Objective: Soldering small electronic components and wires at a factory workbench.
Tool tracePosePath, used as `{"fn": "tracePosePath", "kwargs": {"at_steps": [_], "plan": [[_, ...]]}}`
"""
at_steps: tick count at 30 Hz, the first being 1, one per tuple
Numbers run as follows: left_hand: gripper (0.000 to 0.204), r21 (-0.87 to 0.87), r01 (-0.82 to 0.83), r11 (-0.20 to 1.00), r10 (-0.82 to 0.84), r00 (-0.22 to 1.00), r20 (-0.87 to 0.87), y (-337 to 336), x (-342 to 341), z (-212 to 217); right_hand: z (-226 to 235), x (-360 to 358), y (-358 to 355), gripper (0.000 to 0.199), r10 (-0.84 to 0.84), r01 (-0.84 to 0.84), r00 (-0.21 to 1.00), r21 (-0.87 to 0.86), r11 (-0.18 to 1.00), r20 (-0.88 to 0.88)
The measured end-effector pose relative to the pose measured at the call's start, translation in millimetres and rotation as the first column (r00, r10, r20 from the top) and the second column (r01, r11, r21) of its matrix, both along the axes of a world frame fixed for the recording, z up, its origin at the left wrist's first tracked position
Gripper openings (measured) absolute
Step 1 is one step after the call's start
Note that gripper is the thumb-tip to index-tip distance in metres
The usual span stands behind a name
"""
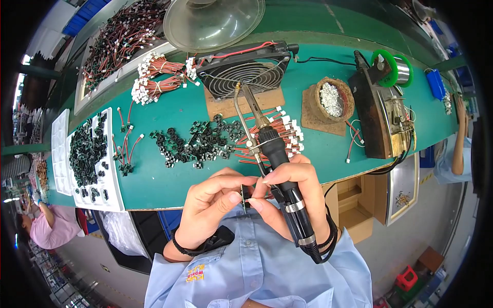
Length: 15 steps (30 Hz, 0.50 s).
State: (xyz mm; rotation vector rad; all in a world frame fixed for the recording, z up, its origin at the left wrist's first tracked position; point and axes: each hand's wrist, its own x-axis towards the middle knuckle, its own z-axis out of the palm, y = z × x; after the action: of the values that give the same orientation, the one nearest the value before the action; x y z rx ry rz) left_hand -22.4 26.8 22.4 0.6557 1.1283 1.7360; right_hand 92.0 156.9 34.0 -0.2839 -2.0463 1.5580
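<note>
My left hand [205, 205] is closed, pinching a small circuit board [245, 194] with a black part on it near my chest. My right hand [305, 185] wraps round a black soldering iron [273, 146], whose tip points up and away, with a thin metal feed tube [240, 110] clamped alongside. The right thumb and fingertip also come together beside the board, apparently on a thin wire end; it is too small to be sure. Beyond the hands lie a heap of small black connector boards [197, 143] and a fan of red-and-black cables with white plugs [282, 136].
Behind stands a black fan [244, 74]. To the right are a round pot of white bits [334, 100], a soldering stand [377, 113] and a green solder spool [395, 69]. White trays [115, 187] of boards stand left, bundled cables [159, 77] farther back. People sit at both sides.
</note>
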Motion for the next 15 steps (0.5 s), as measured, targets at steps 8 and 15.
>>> {"fn": "tracePosePath", "kwargs": {"at_steps": [8, 15], "plan": [[0.025, 0.005, 0.005, 1.000, -0.005, 1.000, 0.007, -0.1, 0.4, -1.3, 3.1, 0.0, 2.9, 0.041, -0.005, 0.005, 1.000, 0.046, 0.999, -0.008], [0.025, 0.000, -0.009, 1.000, 0.009, 1.000, -0.017, -0.5, 1.0, 0.1, 2.5, -0.6, 3.1, 0.042, -0.021, 0.022, 0.999, 0.048, 0.999, -0.025]]}}
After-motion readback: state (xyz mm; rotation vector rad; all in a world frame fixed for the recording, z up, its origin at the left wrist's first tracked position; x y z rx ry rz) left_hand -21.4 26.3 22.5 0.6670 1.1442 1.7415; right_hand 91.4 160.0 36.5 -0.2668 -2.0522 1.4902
